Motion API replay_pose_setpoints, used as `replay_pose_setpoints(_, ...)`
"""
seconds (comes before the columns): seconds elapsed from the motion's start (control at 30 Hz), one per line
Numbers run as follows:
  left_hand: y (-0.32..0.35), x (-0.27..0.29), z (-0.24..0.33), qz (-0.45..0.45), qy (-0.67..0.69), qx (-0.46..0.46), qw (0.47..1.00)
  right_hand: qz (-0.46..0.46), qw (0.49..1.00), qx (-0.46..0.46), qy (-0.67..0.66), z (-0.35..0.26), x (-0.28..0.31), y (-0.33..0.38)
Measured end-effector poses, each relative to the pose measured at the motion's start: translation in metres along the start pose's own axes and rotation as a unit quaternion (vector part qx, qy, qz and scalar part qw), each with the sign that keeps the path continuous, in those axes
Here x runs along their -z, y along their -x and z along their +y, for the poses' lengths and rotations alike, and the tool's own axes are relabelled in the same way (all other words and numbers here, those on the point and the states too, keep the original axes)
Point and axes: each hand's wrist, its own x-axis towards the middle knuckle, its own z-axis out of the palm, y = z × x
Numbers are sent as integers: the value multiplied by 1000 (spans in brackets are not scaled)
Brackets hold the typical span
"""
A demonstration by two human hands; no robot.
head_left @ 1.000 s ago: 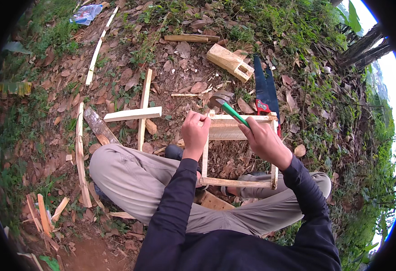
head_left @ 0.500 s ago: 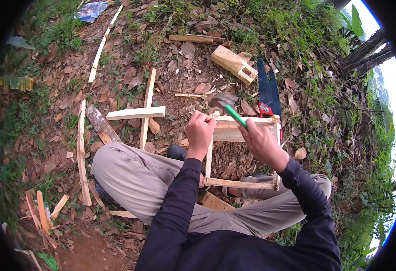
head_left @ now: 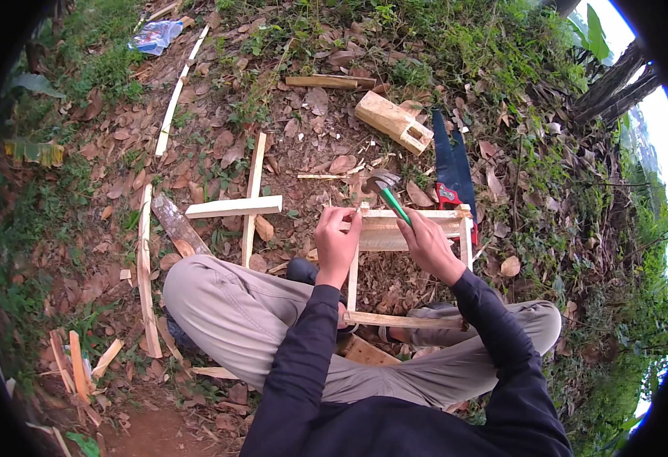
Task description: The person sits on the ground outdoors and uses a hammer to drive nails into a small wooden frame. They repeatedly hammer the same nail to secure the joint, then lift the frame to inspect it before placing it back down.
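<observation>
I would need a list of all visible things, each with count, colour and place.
Hammer: 1, green handle, centre
Wooden frame: 1, pale, below hammer
Saw: at least 1, dark and red, right
Hollowed block: 1, pale, upper centre
Flat pieces: about 2, brown, top centre
Crossed sticks: 2, pale, centre-left
Long strips: several, pale, left
Rough board: 1, brown, left
Offcuts: several, pale, lower left
Small board: 1, brown, below frame
Plastic bag: 1, bluish, upper left
Fallen leaves: many, brown, throughout
Plants: many, green, edges
Tree trunks: count unclear, brown, upper right
Footwear: count unclear, dark, centre
Trousers: 1 pair, beige, lower centre
Sleeves: 2, dark, lower centre
Left hand: 1, bare, frame's far left corner
Right hand: 1, bare, holding hammer
</observation>
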Motion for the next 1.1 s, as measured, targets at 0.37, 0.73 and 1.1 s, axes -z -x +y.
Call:
replay_pose_setpoints(0.37,-15,9,-8,-64,-16,-93,993,-13,998,-42,-55,0,3,0)
replay_pose_setpoints(0.73,-7,10,0,-55,-51,-129,989,-15,996,-65,-59,1,6,4)
replay_pose_setpoints(1.1,-2,5,1,-43,-31,-86,995,-11,995,-61,-73,-1,8,3)
